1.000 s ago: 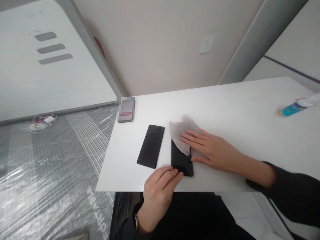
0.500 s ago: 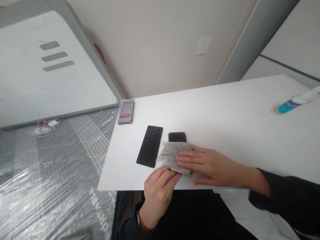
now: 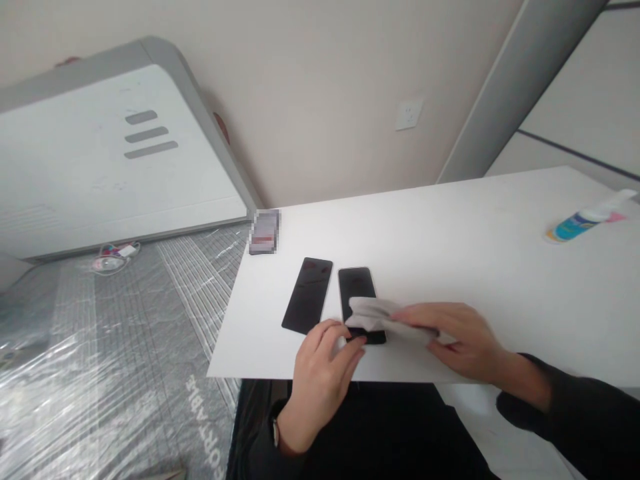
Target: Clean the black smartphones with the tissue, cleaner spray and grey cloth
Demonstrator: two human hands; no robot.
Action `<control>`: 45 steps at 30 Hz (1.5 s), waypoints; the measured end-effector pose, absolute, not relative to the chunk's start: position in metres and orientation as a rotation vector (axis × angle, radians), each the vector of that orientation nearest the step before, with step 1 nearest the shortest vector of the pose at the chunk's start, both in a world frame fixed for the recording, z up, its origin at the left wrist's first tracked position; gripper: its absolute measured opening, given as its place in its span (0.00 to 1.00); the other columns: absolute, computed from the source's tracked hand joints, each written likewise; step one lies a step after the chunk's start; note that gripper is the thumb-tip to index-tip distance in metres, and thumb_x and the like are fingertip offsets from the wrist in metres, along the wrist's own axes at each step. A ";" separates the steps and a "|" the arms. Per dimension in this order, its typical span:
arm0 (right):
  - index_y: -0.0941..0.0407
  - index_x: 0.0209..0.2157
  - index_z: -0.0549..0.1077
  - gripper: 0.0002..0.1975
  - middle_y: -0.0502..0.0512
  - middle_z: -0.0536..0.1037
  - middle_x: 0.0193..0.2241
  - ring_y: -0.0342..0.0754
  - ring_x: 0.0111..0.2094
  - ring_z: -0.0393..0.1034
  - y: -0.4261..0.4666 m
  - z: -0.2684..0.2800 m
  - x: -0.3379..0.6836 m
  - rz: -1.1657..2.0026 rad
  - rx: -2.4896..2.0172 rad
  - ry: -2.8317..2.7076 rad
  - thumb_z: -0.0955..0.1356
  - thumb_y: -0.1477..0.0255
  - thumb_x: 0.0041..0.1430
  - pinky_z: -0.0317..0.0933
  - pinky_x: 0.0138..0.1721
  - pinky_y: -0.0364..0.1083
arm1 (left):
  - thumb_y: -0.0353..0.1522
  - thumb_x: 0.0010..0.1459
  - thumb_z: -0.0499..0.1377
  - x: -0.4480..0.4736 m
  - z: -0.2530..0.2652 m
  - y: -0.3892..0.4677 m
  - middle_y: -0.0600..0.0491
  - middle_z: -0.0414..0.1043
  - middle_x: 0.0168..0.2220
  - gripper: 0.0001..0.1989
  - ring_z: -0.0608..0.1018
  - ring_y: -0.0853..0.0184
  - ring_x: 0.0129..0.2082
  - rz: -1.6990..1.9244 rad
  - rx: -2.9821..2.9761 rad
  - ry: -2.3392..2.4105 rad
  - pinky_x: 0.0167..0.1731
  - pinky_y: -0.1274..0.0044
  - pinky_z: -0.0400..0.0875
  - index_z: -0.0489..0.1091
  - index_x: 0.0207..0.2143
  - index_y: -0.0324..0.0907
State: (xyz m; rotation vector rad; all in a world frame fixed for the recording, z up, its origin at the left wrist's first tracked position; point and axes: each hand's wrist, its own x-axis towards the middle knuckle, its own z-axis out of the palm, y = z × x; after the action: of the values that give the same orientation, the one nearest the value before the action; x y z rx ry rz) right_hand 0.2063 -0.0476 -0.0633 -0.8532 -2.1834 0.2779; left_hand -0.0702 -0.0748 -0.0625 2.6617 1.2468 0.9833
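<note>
My right hand (image 3: 463, 340) grips a crumpled light grey cloth (image 3: 373, 315), which lies across the middle of a black smartphone (image 3: 356, 281). The smartphone rests screen-up on the white table, its top and lower end showing on either side of the cloth. My left hand (image 3: 323, 377) has curled fingers and thumb at the phone's lower left corner, holding it at the table's front edge. To the left lies a second, larger dark phone (image 3: 307, 295), face up and tilted a little, with its lower right corner close behind my left fingers.
A blurred-out small box (image 3: 265, 232) stands at the table's far left corner. Far right is a spray bottle (image 3: 575, 225) with a blue label. A wall socket (image 3: 409, 114), a white panel (image 3: 100, 180) and plastic-covered floor (image 3: 125, 360) surround the white table (image 3: 475, 247).
My right hand has lifted from flat on the cloth into a grip, drawing it right and uncovering more of the smartphone. The camera view has tilted slightly.
</note>
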 end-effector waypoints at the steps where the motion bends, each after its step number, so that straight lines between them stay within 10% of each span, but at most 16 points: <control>1: 0.49 0.51 0.76 0.15 0.52 0.86 0.38 0.51 0.32 0.82 -0.046 -0.059 0.211 0.295 -1.009 -2.101 0.63 0.73 0.68 0.77 0.33 0.48 | 0.30 0.67 0.59 -0.078 -0.060 -0.072 0.46 0.76 0.44 0.10 0.77 0.58 0.48 0.947 2.661 1.285 0.48 0.67 0.78 0.75 0.50 0.42; 6: 0.51 0.49 0.80 0.20 0.53 0.86 0.41 0.51 0.27 0.79 -0.039 -0.053 0.221 0.442 -1.349 -2.214 0.62 0.77 0.60 0.71 0.28 0.49 | 0.35 0.66 0.61 -0.119 -0.056 -0.062 0.40 0.65 0.62 0.23 0.69 0.49 0.62 0.700 2.576 1.550 0.59 0.54 0.72 0.67 0.63 0.45; 17: 0.55 0.63 0.72 0.31 0.54 0.84 0.33 0.50 0.26 0.75 -0.032 -0.067 0.188 0.367 -1.291 -2.541 0.62 0.79 0.57 0.65 0.29 0.47 | 0.34 0.64 0.64 -0.108 -0.063 -0.078 0.43 0.66 0.59 0.23 0.71 0.49 0.56 0.686 2.442 1.607 0.52 0.54 0.77 0.71 0.61 0.51; 25: 0.51 0.38 0.70 0.07 0.46 0.75 0.21 0.46 0.20 0.63 -0.024 -0.038 0.200 0.946 -1.500 -1.984 0.65 0.64 0.62 0.53 0.25 0.45 | 0.35 0.64 0.64 -0.106 -0.055 -0.058 0.43 0.57 0.71 0.32 0.61 0.43 0.69 0.465 2.618 1.423 0.62 0.44 0.64 0.61 0.68 0.51; 30: 0.52 0.27 0.70 0.20 0.45 0.64 0.20 0.45 0.22 0.58 -0.017 -0.025 0.208 1.216 -1.420 -1.685 0.68 0.50 0.60 0.52 0.25 0.45 | 0.34 0.69 0.58 -0.104 -0.057 -0.042 0.49 0.61 0.70 0.26 0.62 0.52 0.71 0.257 2.693 1.136 0.65 0.49 0.63 0.62 0.67 0.52; 36: 0.53 0.26 0.76 0.30 0.53 0.76 0.28 0.51 0.33 0.68 -0.012 -0.028 0.214 1.371 -1.378 -1.272 0.72 0.38 0.45 0.62 0.35 0.48 | 0.39 0.67 0.60 -0.110 -0.059 -0.037 0.47 0.64 0.69 0.27 0.64 0.50 0.70 0.336 2.667 1.116 0.64 0.49 0.64 0.63 0.67 0.54; 42: 0.53 0.32 0.77 0.23 0.54 0.78 0.31 0.51 0.33 0.70 -0.019 -0.021 0.206 1.458 -1.346 -1.202 0.71 0.47 0.51 0.65 0.34 0.48 | 0.43 0.65 0.63 -0.072 -0.026 -0.036 0.42 0.58 0.72 0.41 0.63 0.51 0.71 0.577 2.350 1.107 0.69 0.51 0.56 0.46 0.73 0.51; 45: 0.52 0.36 0.75 0.17 0.52 0.76 0.30 0.49 0.32 0.70 -0.024 -0.008 0.203 1.515 -1.188 -1.350 0.72 0.54 0.54 0.64 0.31 0.46 | 0.37 0.64 0.64 -0.044 -0.006 -0.032 0.45 0.77 0.56 0.28 0.79 0.56 0.55 0.595 2.122 1.063 0.56 0.65 0.73 0.63 0.64 0.44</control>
State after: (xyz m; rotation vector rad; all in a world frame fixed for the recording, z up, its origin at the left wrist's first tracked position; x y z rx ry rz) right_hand 0.2032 -0.0245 -0.0083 -1.1879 -1.3500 1.5152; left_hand -0.0441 -0.0316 -0.0063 2.1218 1.0633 0.5949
